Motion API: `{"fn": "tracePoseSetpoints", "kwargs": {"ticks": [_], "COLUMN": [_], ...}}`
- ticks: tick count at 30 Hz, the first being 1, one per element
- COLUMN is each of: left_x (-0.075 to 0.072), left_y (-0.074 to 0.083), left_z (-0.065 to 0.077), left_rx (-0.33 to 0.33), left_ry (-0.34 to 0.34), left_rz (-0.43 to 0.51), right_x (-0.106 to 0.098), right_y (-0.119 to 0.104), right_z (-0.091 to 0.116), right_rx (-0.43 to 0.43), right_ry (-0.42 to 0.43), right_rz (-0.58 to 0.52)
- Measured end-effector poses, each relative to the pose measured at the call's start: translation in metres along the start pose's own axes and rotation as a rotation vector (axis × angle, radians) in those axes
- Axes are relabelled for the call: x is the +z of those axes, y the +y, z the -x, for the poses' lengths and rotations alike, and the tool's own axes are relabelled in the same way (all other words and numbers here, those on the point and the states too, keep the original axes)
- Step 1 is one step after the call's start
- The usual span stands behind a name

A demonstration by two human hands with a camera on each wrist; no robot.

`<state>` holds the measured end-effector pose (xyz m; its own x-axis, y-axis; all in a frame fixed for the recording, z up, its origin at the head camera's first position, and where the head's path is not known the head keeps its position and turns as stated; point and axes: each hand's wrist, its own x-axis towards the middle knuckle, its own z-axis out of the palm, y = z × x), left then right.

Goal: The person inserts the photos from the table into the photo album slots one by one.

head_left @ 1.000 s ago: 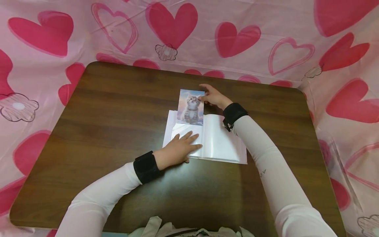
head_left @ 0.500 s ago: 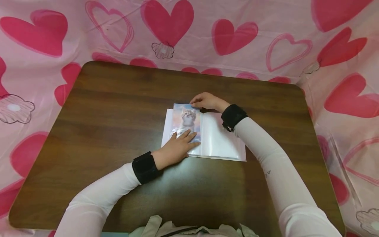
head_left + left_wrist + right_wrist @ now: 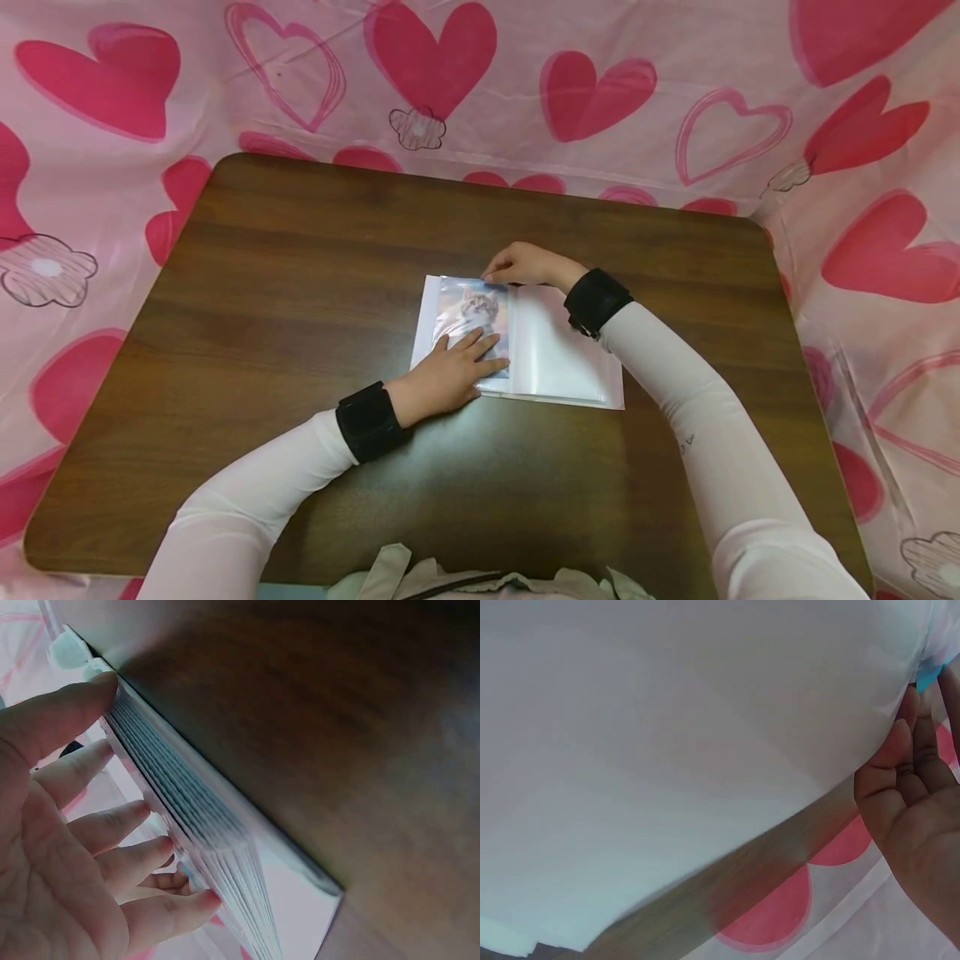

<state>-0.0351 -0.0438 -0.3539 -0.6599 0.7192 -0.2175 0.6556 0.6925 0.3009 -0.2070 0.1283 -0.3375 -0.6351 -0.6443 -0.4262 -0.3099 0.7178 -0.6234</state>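
A photo album [image 3: 566, 367] lies spread flat on the table, showing clear pockets. Most of a kitten photo [image 3: 474, 302] sits inside the left page's pocket, its top edge near the album's upper border. My left hand [image 3: 444, 375] rests over the lower part of that page with fingers spread, covering some of the picture. In the left wrist view the thumb is at the edge of the album's stacked pages [image 3: 176, 780]. With thumb and fingertips, my right hand [image 3: 528, 263] pinches the photo's top right corner; a blue bit of the photo [image 3: 928, 676] shows at those fingertips in the right wrist view.
The brown wooden table [image 3: 315, 233] extends around the album on all sides. Behind it hangs a pink cloth [image 3: 517, 50] printed with hearts. Black bands [image 3: 370, 422] circle both wrists over white sleeves.
The photo has slid down toward me into the left pocket, from mostly above the album to almost fully inside. My right hand came down with it; the left hand stayed on the page.
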Motion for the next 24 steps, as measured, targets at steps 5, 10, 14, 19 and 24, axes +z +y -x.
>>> {"fn": "tracePoseSetpoints", "kwargs": {"ticks": [5, 10, 14, 19, 24], "left_x": [0.0020, 0.0014, 0.0005, 0.0024, 0.0038], "left_y": [-0.0005, 0.0005, 0.0026, 0.0044, 0.0047], "left_z": [-0.0011, -0.0011, -0.0025, -0.0053, -0.0053], "left_rx": [-0.012, -0.023, -0.033, -0.036, -0.037], "left_ry": [-0.008, -0.012, -0.021, -0.040, -0.031], "left_rz": [0.018, 0.028, 0.051, 0.036, 0.017], "right_x": [-0.0010, 0.0002, 0.0043, 0.0076, 0.0086], "right_y": [-0.0017, -0.0045, -0.0038, 0.0003, -0.0009], "right_z": [0.0028, 0.0032, 0.0035, 0.0037, 0.0012], "right_rx": [0.007, 0.012, 0.017, 0.028, 0.027], "right_ry": [-0.018, -0.021, 0.000, 0.006, 0.005], "right_rz": [-0.031, -0.031, -0.060, -0.048, -0.052]}}
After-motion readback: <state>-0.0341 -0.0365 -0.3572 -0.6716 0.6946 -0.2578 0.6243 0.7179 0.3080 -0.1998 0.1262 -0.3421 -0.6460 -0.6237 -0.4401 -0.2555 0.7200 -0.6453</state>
